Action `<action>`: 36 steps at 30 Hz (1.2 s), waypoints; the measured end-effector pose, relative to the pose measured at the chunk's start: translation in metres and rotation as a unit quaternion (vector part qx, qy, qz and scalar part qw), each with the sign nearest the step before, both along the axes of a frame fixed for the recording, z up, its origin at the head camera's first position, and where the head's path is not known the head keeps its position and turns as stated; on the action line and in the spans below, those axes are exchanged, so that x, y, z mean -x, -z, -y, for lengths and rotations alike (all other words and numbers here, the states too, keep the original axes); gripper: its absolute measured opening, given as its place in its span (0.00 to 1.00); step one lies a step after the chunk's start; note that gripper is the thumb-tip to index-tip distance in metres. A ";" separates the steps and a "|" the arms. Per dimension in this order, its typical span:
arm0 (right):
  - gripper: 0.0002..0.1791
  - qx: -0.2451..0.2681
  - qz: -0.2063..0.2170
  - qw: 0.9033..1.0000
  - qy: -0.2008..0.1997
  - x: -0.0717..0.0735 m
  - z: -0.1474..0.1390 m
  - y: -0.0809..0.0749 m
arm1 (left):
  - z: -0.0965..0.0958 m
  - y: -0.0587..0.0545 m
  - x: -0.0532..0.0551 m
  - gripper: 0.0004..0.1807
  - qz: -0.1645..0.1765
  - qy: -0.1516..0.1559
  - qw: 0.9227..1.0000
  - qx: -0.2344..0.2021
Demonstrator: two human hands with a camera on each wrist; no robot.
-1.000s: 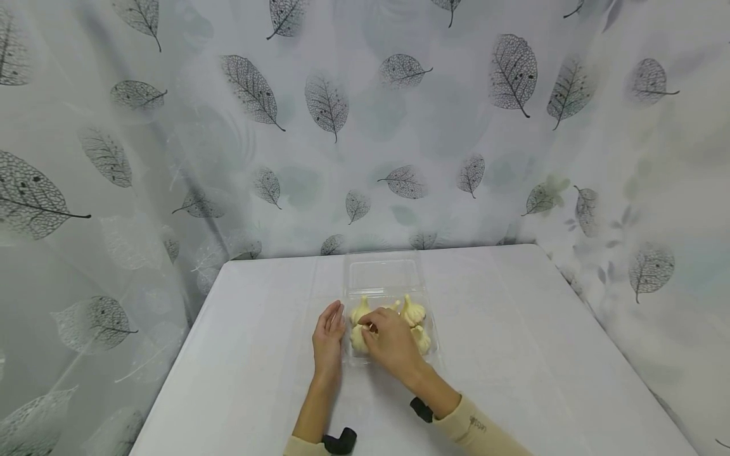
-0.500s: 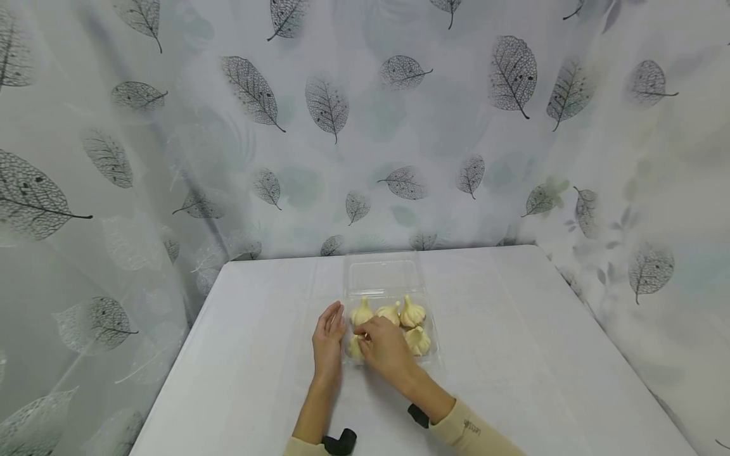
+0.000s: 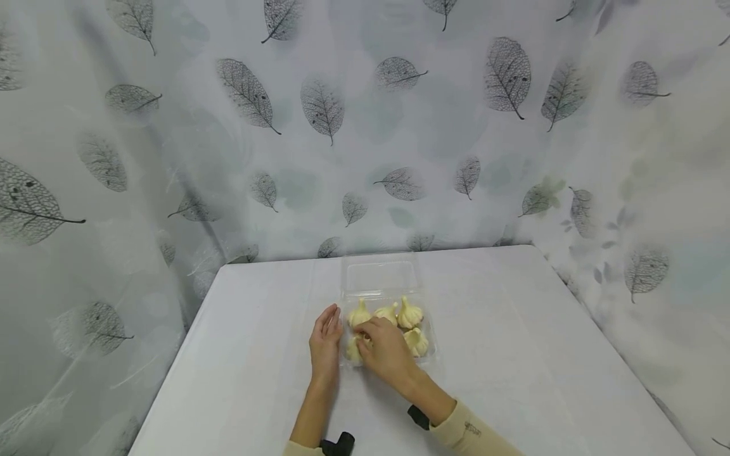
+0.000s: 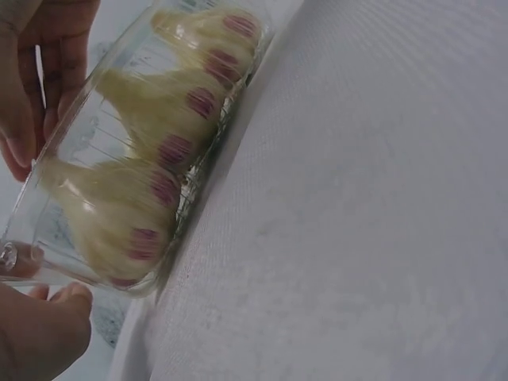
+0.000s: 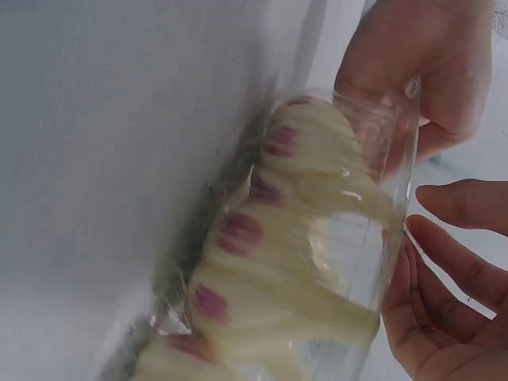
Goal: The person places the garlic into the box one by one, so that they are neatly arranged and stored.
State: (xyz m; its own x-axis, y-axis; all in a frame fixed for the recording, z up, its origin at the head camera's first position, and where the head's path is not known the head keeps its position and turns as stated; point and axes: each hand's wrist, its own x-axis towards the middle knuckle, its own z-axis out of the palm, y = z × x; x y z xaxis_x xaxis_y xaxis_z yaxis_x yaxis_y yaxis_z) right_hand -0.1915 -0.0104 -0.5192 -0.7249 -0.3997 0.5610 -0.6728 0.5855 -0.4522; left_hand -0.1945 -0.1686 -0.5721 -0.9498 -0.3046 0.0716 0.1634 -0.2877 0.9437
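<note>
A clear plastic clamshell box [image 3: 431,339] holds several pale garlic bulbs with purple patches. My right hand [image 3: 384,348] reaches over it, thumb and fingers pinched at the top of the front left bulb [image 3: 352,353]. In the right wrist view those fingers [image 5: 448,274] meet near that bulb's stem, partly hidden by the box wall. My left hand [image 3: 325,348] stands along the box's left side, fingers extended. In the left wrist view the front row shows three bulbs, one being the middle bulb [image 4: 167,111], which my right hand covers in the head view.
The box's lid [image 3: 382,277] lies folded back behind it, near the far table edge. A white table [image 3: 502,354] stretches to both sides. Curtains [image 3: 371,126] printed with leaves hang behind and beside it. A black wrist camera mount [image 3: 338,444] sits below my left hand.
My right hand has come slightly nearer and lower, and the front left bulb has moved toward the box's front with it. More of the back middle bulb shows. My left hand has stayed put.
</note>
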 end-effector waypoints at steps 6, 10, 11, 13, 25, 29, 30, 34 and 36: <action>0.11 0.048 0.013 0.999 0.008 0.005 -0.016 -0.009 | 0.002 -0.002 0.000 0.26 0.006 -0.001 1.000 -0.003; 0.11 0.061 0.024 0.998 0.023 0.014 -0.030 -0.011 | 0.008 -0.004 -0.002 0.27 0.013 0.013 1.000 0.005; 0.11 0.065 0.029 0.997 0.027 0.017 -0.034 -0.011 | 0.010 -0.004 -0.003 0.27 0.016 0.017 1.000 0.011; 0.11 0.073 0.040 0.996 0.037 0.023 -0.042 -0.011 | 0.017 -0.003 -0.004 0.27 0.022 0.024 0.999 0.028; 0.19 0.107 0.122 0.980 0.112 0.073 -0.097 -0.004 | 0.045 -0.013 0.012 0.28 0.042 0.045 0.990 0.130; 0.23 0.099 0.160 0.975 0.120 0.088 -0.106 0.003 | 0.044 -0.014 0.023 0.28 0.060 0.048 0.984 0.163; 0.25 0.095 0.174 0.973 0.120 0.091 -0.108 0.005 | 0.044 -0.014 0.026 0.28 0.067 0.050 0.982 0.167; 0.28 0.091 0.234 0.961 0.116 0.101 -0.113 0.014 | 0.042 -0.016 0.037 0.29 0.078 0.083 0.984 0.135; 0.28 0.099 0.268 0.952 0.114 0.106 -0.116 0.018 | 0.041 -0.017 0.042 0.30 0.081 0.099 0.986 0.102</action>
